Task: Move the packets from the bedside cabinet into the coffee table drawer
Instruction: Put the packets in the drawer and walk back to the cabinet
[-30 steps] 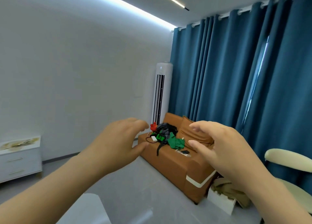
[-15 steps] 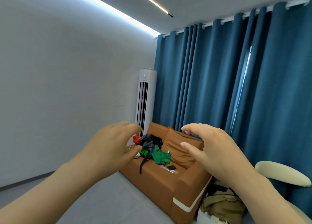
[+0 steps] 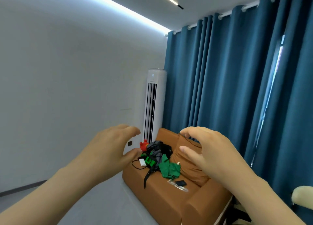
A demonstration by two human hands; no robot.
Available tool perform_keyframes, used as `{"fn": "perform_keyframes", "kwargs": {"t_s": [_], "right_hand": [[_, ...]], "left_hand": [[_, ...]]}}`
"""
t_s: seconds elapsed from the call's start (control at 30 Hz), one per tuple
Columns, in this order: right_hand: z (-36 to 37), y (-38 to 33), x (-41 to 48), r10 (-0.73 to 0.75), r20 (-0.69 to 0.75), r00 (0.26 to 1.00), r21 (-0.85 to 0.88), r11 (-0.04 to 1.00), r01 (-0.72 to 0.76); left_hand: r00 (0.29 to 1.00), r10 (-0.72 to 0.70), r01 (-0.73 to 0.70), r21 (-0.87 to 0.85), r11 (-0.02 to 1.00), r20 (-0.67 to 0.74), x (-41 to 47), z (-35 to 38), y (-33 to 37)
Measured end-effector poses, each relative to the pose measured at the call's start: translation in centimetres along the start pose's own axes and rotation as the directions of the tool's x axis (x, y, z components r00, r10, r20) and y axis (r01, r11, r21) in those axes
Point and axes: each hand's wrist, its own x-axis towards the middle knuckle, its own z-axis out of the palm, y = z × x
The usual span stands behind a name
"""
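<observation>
Left hand point(image 3: 110, 150), right hand point(image 3: 211, 153): empty, fingers loosely curved.
Held before orange sofa point(image 3: 162, 199); green cloth point(image 3: 169, 169) on its seat.

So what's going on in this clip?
A person holds both hands up in front of the camera, the left hand and the right hand, fingers loosely curved and holding nothing. They face an orange sofa with a heap of clothes on it, next to a white air conditioner and blue curtains. No packets, bedside cabinet or coffee table are in view.
</observation>
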Motion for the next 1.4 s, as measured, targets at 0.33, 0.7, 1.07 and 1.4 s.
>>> {"fn": "perform_keyframes", "kwargs": {"t_s": [0.33, 0.7, 1.07, 1.4], "right_hand": [[10.6, 4.3, 11.7, -0.171, 0.076, 0.982, 0.119, 0.980, 0.161], [23.1, 0.8, 28.3, -0.286, 0.076, 0.955, 0.228, 0.937, 0.263], [36.0, -0.5, 42.0, -0.370, 0.117, 0.922, 0.317, 0.893, 0.318], [47.9, -1.1, 56.6, -0.530, 0.097, 0.842, 0.441, 0.781, 0.441]], "left_hand": [[0.988, -0.155, 0.153, 0.116, 0.981, 0.011, 6.0, 7.6, -6.7], [0.961, -0.275, 0.269, 0.198, 0.943, 0.003, 12.3, 13.0, -22.4], [0.926, -0.375, 0.350, 0.266, 0.898, 0.048, 18.0, 20.5, -35.6], [0.830, -0.557, 0.510, 0.356, 0.783, 0.037, 23.6, 27.6, -45.9]]}}
